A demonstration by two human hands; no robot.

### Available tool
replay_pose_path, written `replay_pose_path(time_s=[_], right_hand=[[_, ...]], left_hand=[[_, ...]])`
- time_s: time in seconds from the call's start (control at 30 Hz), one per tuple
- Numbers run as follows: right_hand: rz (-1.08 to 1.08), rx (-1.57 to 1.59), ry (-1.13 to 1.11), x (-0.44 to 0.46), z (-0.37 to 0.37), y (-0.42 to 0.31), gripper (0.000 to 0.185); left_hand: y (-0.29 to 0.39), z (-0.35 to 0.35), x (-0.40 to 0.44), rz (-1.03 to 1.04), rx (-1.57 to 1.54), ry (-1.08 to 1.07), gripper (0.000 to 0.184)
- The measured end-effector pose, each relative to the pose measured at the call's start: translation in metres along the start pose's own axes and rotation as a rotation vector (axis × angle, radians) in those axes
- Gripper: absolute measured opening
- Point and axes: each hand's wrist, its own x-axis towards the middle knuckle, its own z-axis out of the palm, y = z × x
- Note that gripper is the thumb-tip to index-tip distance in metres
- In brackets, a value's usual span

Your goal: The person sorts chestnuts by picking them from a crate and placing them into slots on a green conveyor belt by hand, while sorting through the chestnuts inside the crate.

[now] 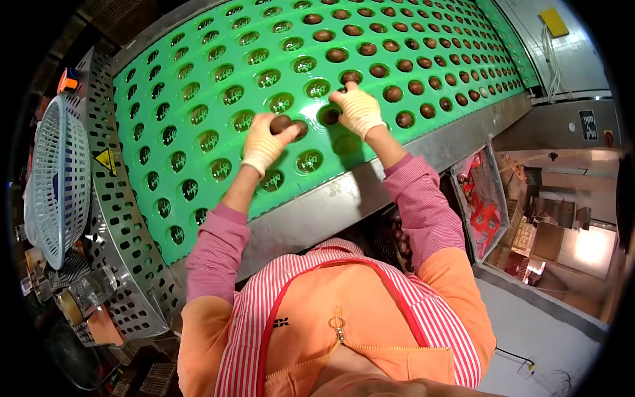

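Observation:
My left hand (263, 141), in a cream glove with bare fingertips, holds a round brown nut (280, 124) between thumb and fingers over the green tray belt (254, 188). Another brown nut (299, 129) lies right beside my thumb. My right hand (359, 111), gloved the same way, reaches over the belt with its fingers bent and close together, near a dark nut (329, 116) in a pocket. A further nut (350, 78) shows at its fingertips; whether they grip it is unclear. Brown nuts sit in the pockets to the right, while pockets to the left show bare bottoms.
A metal rail (331, 213) runs along the belt's near edge. At the left stand a blue plastic basket (61, 182) and a perforated metal panel (132, 231). A bin (477, 205) with red packets is at the right. A yellow block (554, 22) lies at the upper right.

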Motion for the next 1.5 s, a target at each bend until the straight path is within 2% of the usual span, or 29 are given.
replay_pose_path(time_s=[0.07, 0.1, 0.13, 0.2, 0.27, 0.33, 0.4, 0.43, 0.47, 0.53, 0.57, 0.63, 0.67, 0.73, 0.8, 0.87, 0.93, 0.97, 1.0, 1.03, 1.07, 1.1, 1.2, 1.27, 1.3, 1.33, 1.4, 1.47, 1.5], right_hand=[[-0.129, -0.061, 0.038, 0.024, -0.013, -0.007, 0.046], [-0.165, -0.065, -0.076, 0.038, -0.017, -0.012, 0.043], [-0.223, -0.083, -0.182, 0.055, -0.007, -0.010, 0.032], [-0.240, 0.010, -0.249, 0.065, -0.003, -0.011, 0.035], [-0.247, 0.185, -0.172, 0.075, -0.014, -0.008, 0.035], [-0.080, 0.222, 0.030, 0.095, 0.000, -0.003, 0.030], [-0.173, 0.279, 0.208, 0.117, 0.010, -0.012, 0.027], [-0.303, 0.247, 0.269, 0.127, 0.023, -0.013, 0.026], [-0.331, 0.211, 0.169, 0.138, 0.039, -0.012, 0.025], [-0.275, 0.199, 0.257, 0.134, 0.050, -0.017, 0.022], [-0.227, 0.291, 0.391, 0.128, 0.054, -0.014, 0.021], [-0.104, 0.422, 0.626, 0.100, 0.054, -0.009, 0.020], [0.021, 0.518, 0.645, 0.070, 0.038, -0.015, 0.020], [0.064, 0.575, 0.731, 0.025, 0.049, -0.002, 0.019], [0.059, 0.584, 0.779, -0.027, 0.056, 0.000, 0.018], [0.136, 0.616, 0.700, -0.077, 0.061, -0.003, 0.017], [0.194, 0.589, 0.739, -0.119, 0.070, -0.008, 0.017], [0.245, 0.663, 0.755, -0.142, 0.064, -0.011, 0.017], [0.277, 0.729, 0.737, -0.161, 0.064, -0.006, 0.014], [0.339, 0.730, 0.741, -0.182, 0.064, 0.000, 0.015], [0.388, 0.741, 0.744, -0.203, 0.065, 0.009, 0.016], [0.439, 0.628, 0.772, -0.227, 0.068, 0.026, 0.018], [0.675, 0.373, 0.958, -0.307, 0.088, 0.090, 0.018], [1.028, 0.373, 0.918, -0.370, 0.085, 0.131, 0.027], [1.105, 0.133, 0.834, -0.404, 0.107, 0.159, 0.037], [1.297, 0.088, 0.657, -0.423, 0.112, 0.172, 0.046], [1.362, 0.117, 0.360, -0.448, 0.129, 0.195, 0.049], [1.261, 0.021, 0.222, -0.460, 0.149, 0.206, 0.053], [1.295, 0.127, 0.262, -0.464, 0.152, 0.213, 0.054]], left_hand=[[0.021, -0.016, 0.021, -0.040, 0.266, 0.078, 0.061], [0.024, -0.025, 0.037, -0.084, 0.373, -0.070, 0.063], [0.022, -0.028, 0.046, -0.077, 0.443, -0.116, 0.063], [0.016, -0.033, 0.062, -0.061, 0.585, -0.208, 0.063], [0.003, -0.043, 0.070, 0.043, 0.568, -0.127, 0.054], [0.009, -0.051, 0.087, 0.037, 0.620, -0.108, 0.049], [0.000, -0.044, 0.111, 0.250, 0.636, -0.073, 0.047], [-0.004, -0.039, 0.124, 0.360, 0.643, -0.053, 0.046], [-0.016, -0.026, 0.133, 0.403, 0.643, -0.050, 0.047], [-0.024, -0.006, 0.136, 0.493, 0.644, -0.052, 0.048], [-0.031, -0.001, 0.139, 0.370, 0.487, -0.133, 0.051], [-0.037, 0.000, 0.131, 0.457, 0.471, 0.025, 0.050], [-0.039, 0.002, 0.123, 0.501, 0.461, 0.100, 0.050], [-0.026, -0.005, 0.099, 0.563, 0.496, 0.034, 0.045], [-0.023, 0.002, 0.087, 0.453, 0.529, -0.211, 0.043], [-0.039, 0.006, 0.092, 0.549, 0.525, -0.120, 0.045], [-0.030, 0.002, 0.092, 0.552, 0.534, -0.179, 0.048], [-0.027, 0.008, 0.089, 0.637, 0.542, -0.091, 0.041], [-0.047, 0.016, 0.096, 0.633, 0.579, -0.041, 0.037], [-0.047, 0.015, 0.097, 0.595, 0.572, -0.100, 0.032], [-0.049, 0.016, 0.097, 0.644, 0.578, -0.042, 0.025], [-0.046, 0.020, 0.098, 0.565, 0.564, 0.000, 0.021], [-0.023, 0.022, 0.087, 0.436, 0.651, 0.071, 0.026], [0.004, 0.023, 0.061, 0.437, 0.592, 0.081, 0.030], [0.006, 0.028, 0.050, 0.491, 0.547, 0.103, 0.031], [0.004, 0.033, 0.038, 0.544, 0.504, 0.124, 0.032], [0.011, 0.048, 0.002, 0.586, 0.484, 0.142, 0.034], [0.027, 0.065, -0.039, 0.617, 0.449, 0.126, 0.034], [0.027, 0.070, -0.056, 0.610, 0.423, 0.105, 0.034]])
